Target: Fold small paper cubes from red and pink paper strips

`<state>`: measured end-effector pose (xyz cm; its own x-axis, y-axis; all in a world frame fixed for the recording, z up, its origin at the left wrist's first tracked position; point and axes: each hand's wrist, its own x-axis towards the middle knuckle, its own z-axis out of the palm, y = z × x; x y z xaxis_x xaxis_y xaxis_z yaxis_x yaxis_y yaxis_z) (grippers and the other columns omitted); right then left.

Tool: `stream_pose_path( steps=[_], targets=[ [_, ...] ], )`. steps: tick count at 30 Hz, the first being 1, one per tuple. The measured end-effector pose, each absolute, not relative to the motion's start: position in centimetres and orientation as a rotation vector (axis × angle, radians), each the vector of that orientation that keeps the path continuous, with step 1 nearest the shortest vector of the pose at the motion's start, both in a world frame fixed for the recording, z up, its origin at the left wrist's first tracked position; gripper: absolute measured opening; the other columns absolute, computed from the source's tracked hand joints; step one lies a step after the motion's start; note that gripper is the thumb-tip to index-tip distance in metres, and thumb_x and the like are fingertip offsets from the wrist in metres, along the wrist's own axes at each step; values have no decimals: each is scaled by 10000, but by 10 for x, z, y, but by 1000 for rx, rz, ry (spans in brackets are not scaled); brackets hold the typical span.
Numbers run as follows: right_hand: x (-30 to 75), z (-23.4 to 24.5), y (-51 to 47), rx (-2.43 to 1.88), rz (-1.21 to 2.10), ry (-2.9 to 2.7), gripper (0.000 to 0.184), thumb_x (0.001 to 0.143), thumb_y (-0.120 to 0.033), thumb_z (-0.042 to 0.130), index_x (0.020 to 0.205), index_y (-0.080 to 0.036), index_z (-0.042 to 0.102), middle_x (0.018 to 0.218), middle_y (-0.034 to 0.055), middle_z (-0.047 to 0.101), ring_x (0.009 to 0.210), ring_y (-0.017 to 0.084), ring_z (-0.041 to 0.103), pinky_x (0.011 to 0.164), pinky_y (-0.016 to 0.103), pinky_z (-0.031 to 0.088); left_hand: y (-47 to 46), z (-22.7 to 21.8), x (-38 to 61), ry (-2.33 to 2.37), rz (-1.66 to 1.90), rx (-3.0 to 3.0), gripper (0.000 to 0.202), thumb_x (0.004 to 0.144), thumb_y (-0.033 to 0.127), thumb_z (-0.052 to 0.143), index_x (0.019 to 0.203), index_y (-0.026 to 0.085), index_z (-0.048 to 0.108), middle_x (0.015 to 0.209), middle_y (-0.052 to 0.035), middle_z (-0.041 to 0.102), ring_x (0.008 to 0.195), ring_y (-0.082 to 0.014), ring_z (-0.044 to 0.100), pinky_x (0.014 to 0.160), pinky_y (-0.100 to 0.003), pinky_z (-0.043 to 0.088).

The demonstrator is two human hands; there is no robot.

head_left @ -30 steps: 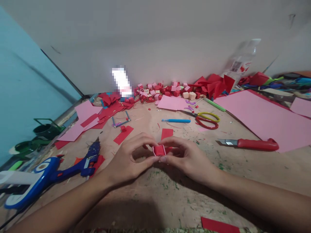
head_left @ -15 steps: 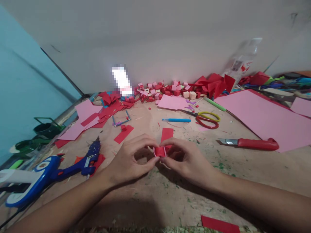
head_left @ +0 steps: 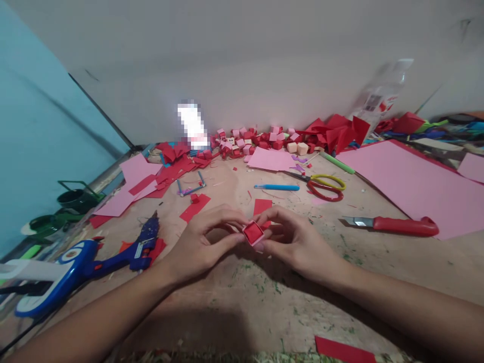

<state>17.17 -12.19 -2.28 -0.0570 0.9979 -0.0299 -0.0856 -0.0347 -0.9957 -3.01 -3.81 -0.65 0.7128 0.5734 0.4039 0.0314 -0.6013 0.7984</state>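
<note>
A small red folded-paper box (head_left: 253, 233), open side tilted up towards the camera, was held just above the pale, scuffed wooden tabletop (head_left: 264, 307), in the middle of the scene and near the person. It sat between the two hands. The left hand (head_left: 196, 247) pinched its left edge, with the forefinger arched over from the far side and the thumb coming in from the near side. The right hand (head_left: 298, 242) pinched its right edge the same way, its thumb tip under the box's near corner. Both pairs of fingertips were closed on the paper, and the other fingers of each hand were curled loosely behind.

Just beyond the box, a flat red paper strip (head_left: 262, 205) lay on the table, partly hidden by the right forefinger. A blue hot-glue gun (head_left: 113, 254) lay to the left, near the left wrist. To the right, well apart from the hands, lay a red-handled utility knife (head_left: 397, 225) with its blade pointing left. Farther off were a blue pen (head_left: 276, 187) and scissors with yellow and red handles (head_left: 325, 186). A large pink paper sheet (head_left: 416, 186) lay at the far right. A heap of small red and pink paper cubes (head_left: 260, 141) lay against the far wall.
</note>
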Motion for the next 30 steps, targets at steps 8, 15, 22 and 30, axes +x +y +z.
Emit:
stream_pose_path(
  steps=[8, 15, 22, 30],
  targets=[
    [173, -25, -120, -1182, 1294, -1262, 271, 804, -269, 751, 1065, -224, 690, 809, 12, 735, 678, 150, 635, 626, 281, 498, -35, -3, -33, 243, 884, 2530, 254, 956, 39, 608, 1146, 185, 693, 1132, -62, 670, 1010, -127, 671, 876, -227, 543],
    [173, -29, -119, -1184, 1393, -1178, 250, 774, -297, 804, 963, -216, 662, 853, 29, 743, 662, 146, 619, 587, 274, 475, -36, -1, -33, 209, 844, 2683, 262, 931, 31, 567, 1150, 148, 651, 1145, -105, 653, 1026, -173, 659, 870, -280, 553],
    [172, -25, -119, -1194, 1362, -1262, 260, 805, -312, 792, 1017, -199, 694, 785, 17, 732, 600, 125, 592, 552, 252, 455, -37, -3, -33, 211, 896, 2597, 297, 910, 72, 581, 1178, 183, 645, 1162, -93, 654, 1019, -179, 678, 878, -302, 575],
    [173, -27, -120, -1168, 1369, -1230, 238, 818, -299, 786, 1000, -215, 657, 827, 21, 735, 675, 150, 637, 590, 271, 488, -38, -2, -32, 225, 888, 2619, 288, 917, 101, 641, 1190, 191, 659, 1146, -91, 671, 1005, -180, 689, 850, -288, 585]
  ],
)
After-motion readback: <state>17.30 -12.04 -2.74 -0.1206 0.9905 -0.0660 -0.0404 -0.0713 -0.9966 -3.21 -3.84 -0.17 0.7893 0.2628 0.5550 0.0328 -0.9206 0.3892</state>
